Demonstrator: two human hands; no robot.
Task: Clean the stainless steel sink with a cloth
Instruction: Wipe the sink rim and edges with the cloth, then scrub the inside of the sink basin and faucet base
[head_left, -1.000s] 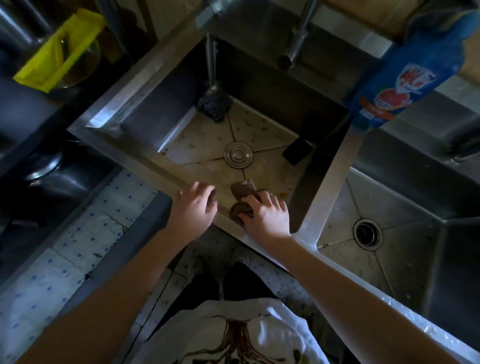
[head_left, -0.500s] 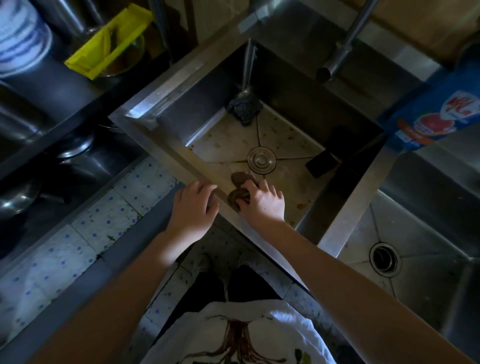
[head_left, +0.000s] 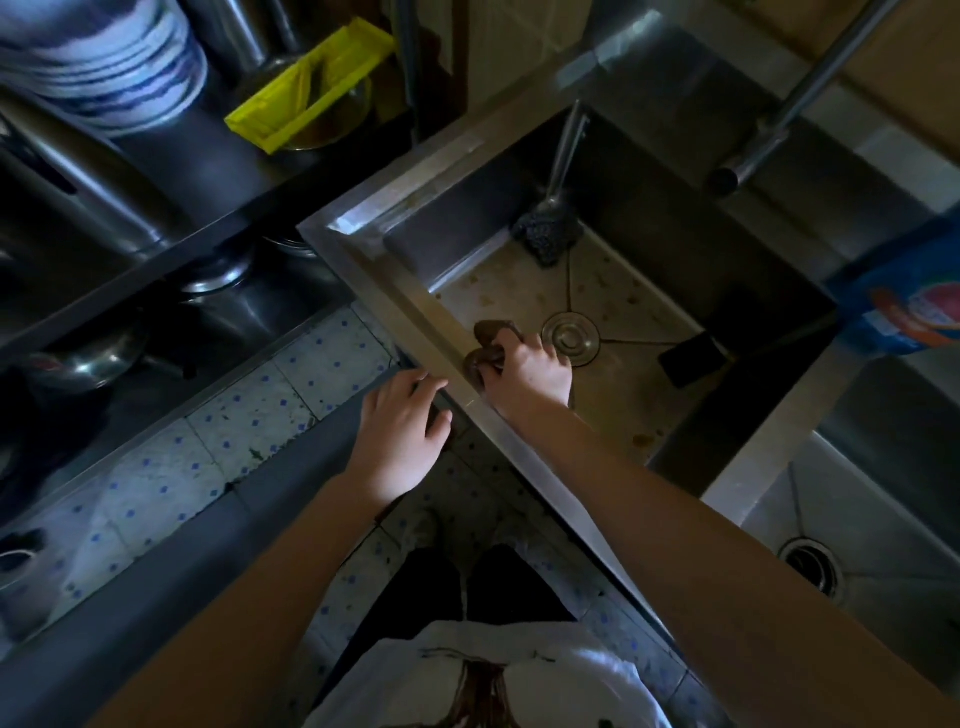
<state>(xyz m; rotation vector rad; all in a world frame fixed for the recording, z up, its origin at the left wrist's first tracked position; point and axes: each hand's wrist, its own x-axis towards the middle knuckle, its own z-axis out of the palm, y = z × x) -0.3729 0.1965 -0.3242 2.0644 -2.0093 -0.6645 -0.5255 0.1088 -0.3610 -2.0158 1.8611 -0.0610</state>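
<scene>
Right hand (head_left: 524, 374): fingers curled round brown cloth (head_left: 485, 343), pressed against near wall of sink (head_left: 395, 296), beside drain (head_left: 570, 335). Left hand (head_left: 402, 436) loosely bent, fingertips touching rim, holding nothing. Brush (head_left: 548, 234) leans in far corner.

A single wide-angle view, worn on the head, looks steeply down past the person's own chest and legs. It faces the near rim of the stainless steel sink (head_left: 395, 306), which crosses the frame diagonally. The left basin lies at arm's length, centre frame. The tiled floor (head_left: 249, 410) lies lower left, and the faucet (head_left: 769, 135) lies at the top edge.
</scene>
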